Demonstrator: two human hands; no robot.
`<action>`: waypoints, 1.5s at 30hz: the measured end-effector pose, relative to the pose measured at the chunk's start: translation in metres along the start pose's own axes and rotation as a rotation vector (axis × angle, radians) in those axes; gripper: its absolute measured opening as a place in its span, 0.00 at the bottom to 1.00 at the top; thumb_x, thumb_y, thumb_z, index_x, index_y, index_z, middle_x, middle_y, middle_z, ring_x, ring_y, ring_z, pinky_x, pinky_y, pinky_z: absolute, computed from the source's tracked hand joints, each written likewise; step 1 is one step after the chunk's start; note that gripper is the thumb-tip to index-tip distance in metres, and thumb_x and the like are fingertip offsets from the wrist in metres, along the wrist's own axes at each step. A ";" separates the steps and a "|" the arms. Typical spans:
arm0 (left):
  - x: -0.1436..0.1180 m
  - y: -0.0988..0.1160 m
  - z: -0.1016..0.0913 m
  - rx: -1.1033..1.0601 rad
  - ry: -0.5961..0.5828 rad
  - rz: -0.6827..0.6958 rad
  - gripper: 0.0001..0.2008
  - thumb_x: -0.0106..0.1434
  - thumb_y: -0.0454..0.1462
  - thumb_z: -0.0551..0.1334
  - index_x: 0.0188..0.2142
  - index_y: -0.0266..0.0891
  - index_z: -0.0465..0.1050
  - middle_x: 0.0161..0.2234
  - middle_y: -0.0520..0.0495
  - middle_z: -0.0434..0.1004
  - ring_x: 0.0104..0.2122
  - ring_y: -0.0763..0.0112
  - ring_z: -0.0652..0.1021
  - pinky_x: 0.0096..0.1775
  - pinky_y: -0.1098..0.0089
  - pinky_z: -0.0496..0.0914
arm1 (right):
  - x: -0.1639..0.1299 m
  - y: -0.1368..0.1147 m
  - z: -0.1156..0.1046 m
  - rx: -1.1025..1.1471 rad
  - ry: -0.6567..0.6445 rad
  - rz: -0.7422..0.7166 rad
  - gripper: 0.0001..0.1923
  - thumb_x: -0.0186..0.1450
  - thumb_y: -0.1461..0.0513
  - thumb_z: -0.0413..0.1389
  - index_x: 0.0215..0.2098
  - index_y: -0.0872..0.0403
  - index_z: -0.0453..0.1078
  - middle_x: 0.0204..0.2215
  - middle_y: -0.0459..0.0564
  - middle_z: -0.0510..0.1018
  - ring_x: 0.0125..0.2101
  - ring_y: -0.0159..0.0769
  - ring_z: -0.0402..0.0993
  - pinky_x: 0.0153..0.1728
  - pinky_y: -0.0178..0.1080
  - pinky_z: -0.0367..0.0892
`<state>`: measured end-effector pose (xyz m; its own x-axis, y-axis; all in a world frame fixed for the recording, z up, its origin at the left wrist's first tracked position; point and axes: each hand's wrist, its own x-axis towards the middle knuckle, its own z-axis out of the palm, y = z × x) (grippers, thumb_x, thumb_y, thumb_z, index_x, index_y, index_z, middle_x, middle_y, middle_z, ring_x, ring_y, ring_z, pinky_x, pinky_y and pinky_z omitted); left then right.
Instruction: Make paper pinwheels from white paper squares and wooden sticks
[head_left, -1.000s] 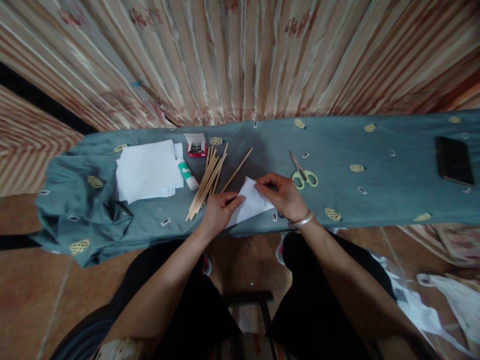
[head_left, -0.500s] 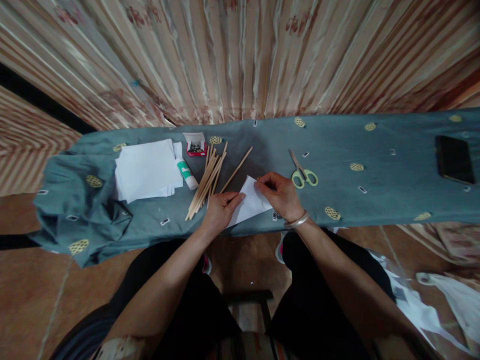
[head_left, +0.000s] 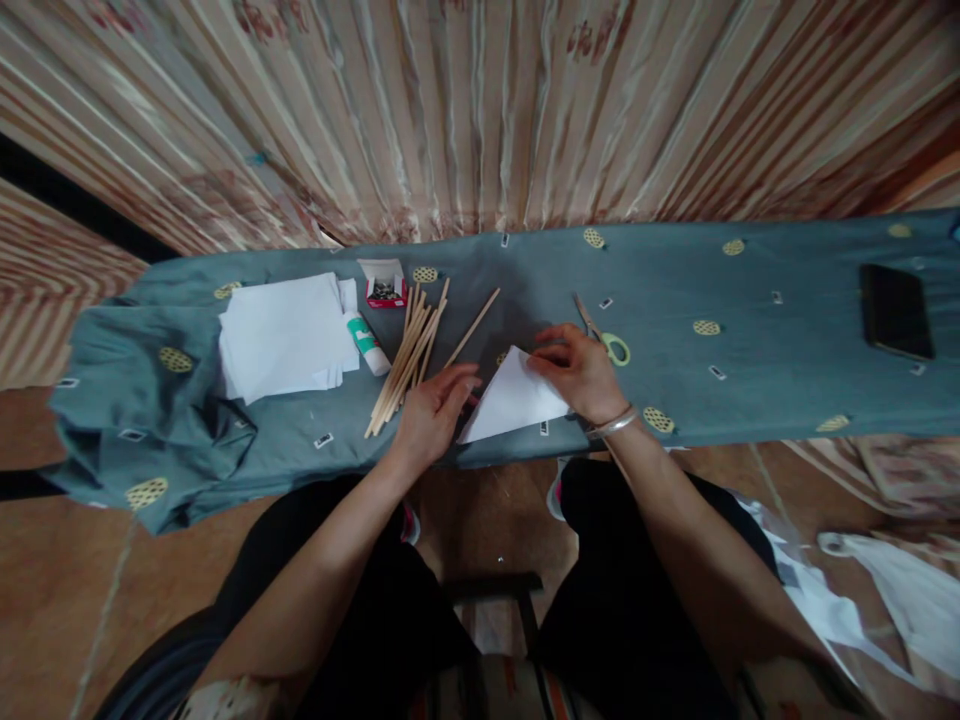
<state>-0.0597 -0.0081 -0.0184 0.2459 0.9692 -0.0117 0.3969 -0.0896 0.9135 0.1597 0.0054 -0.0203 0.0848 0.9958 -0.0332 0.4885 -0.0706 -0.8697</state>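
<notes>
The white folded paper [head_left: 517, 400] lies at the near edge of the cloth-covered counter [head_left: 750, 385], between the two hands. The right grip [head_left: 581, 370] pinches its far right edge between thumb and fingers, and a bracelet [head_left: 613, 423] circles that wrist. The left grip [head_left: 431, 415] is released, fingers loosely curved, just left of the paper. Farther left lie a bundle of sticks [head_left: 411, 360], a white and green tube [head_left: 367, 343], an open red box [head_left: 387, 292] and a stack of sheets [head_left: 285, 335]. One single stick [head_left: 474, 325] slants beyond the left grip; scissors [head_left: 589, 317] rest just beyond the right
</notes>
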 end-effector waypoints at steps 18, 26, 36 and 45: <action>-0.073 -0.006 0.059 0.879 -0.378 0.612 0.35 0.65 0.40 0.59 0.65 0.25 0.49 0.68 0.30 0.49 0.68 0.51 0.47 0.65 0.52 0.50 | -0.002 -0.002 0.003 -0.354 0.048 -0.023 0.10 0.59 0.64 0.58 0.39 0.53 0.71 0.32 0.49 0.83 0.34 0.42 0.79 0.37 0.42 0.70; -0.075 -0.007 0.051 0.938 -0.397 0.592 0.32 0.66 0.39 0.57 0.66 0.29 0.50 0.68 0.33 0.49 0.68 0.49 0.50 0.65 0.50 0.51 | -0.002 0.000 0.003 -0.357 0.030 -0.030 0.10 0.58 0.64 0.58 0.40 0.52 0.70 0.32 0.49 0.83 0.34 0.41 0.79 0.37 0.41 0.70; -0.090 -0.017 0.021 0.985 -0.308 0.557 0.29 0.66 0.37 0.56 0.64 0.26 0.54 0.65 0.31 0.56 0.66 0.50 0.58 0.62 0.53 0.58 | -0.002 0.000 0.002 -0.362 0.020 -0.027 0.11 0.59 0.64 0.58 0.41 0.53 0.71 0.34 0.50 0.83 0.36 0.42 0.80 0.39 0.43 0.70; -0.098 -0.008 -0.013 0.688 -0.199 0.389 0.24 0.67 0.38 0.55 0.62 0.36 0.60 0.56 0.35 0.71 0.57 0.54 0.70 0.55 0.53 0.67 | 0.000 0.001 -0.004 -0.306 0.038 -0.079 0.10 0.58 0.65 0.58 0.39 0.53 0.70 0.32 0.49 0.83 0.33 0.41 0.79 0.37 0.43 0.71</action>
<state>-0.0987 -0.0992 -0.0188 0.6052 0.7864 0.1240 0.6889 -0.5954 0.4134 0.1640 0.0052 -0.0193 0.0655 0.9965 0.0520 0.7331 -0.0127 -0.6800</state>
